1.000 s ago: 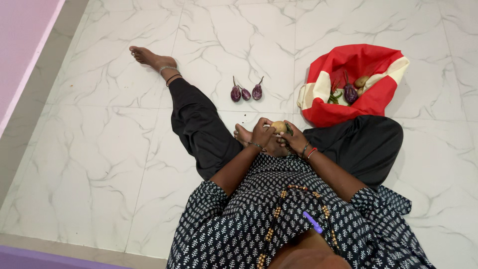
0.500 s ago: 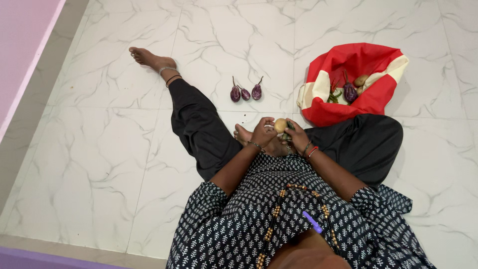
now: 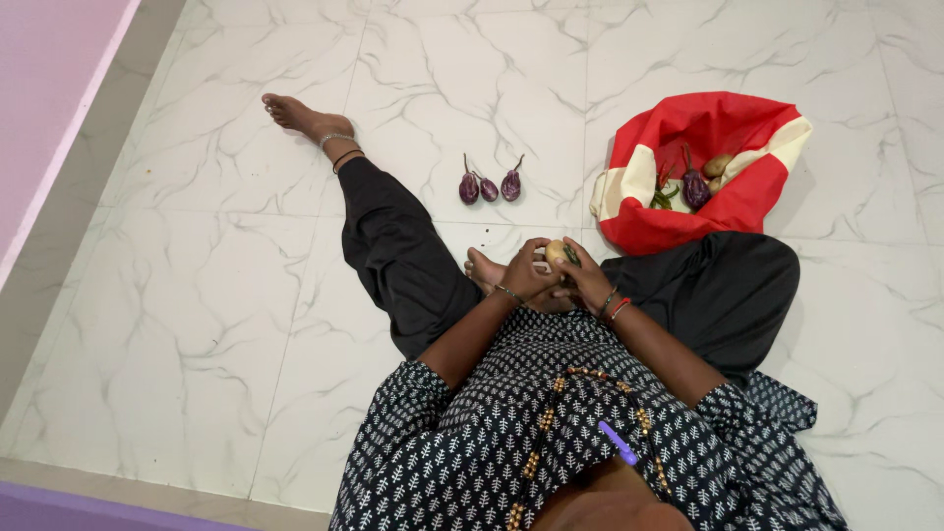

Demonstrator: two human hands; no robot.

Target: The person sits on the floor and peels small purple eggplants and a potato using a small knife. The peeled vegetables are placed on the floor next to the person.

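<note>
Black white-patterned top, black trousers, bead necklace, wrist bangles, anklets.

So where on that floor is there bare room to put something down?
Bare floor lies left of the outstretched leg, and more beyond the three aubergines. It is crowded where both hands hold the potato, beside the red bag.

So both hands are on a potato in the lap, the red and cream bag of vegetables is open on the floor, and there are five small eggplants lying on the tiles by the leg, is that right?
Not quite: the head view shows three small eggplants on the tiles, not five. The rest holds: the left hand and right hand both hold the potato, and the red and cream bag lies open on the floor.
</note>
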